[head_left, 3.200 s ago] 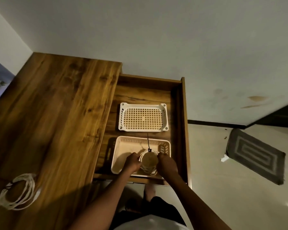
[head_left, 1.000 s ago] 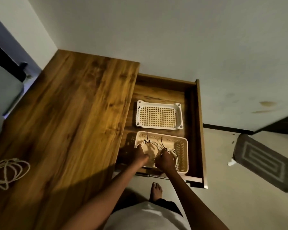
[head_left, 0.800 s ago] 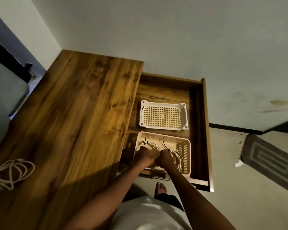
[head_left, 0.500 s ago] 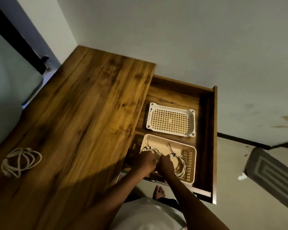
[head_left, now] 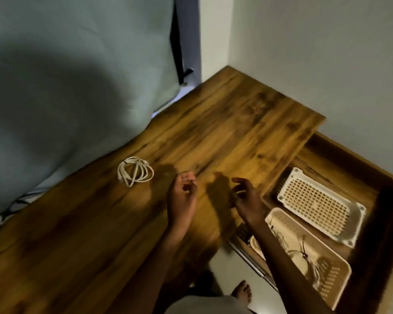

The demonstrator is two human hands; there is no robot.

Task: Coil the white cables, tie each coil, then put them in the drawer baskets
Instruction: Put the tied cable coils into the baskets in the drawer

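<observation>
Tied cable coils (head_left: 302, 257) fill the near basket (head_left: 334, 277); far basket (head_left: 322, 205) bare, both hands' fingers loosely apart.

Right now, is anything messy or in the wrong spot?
One white cable lies loose on the wooden desk, untied, not in a basket. The near basket holds tied coils; the far basket looks empty. Both hands hold nothing.
</observation>
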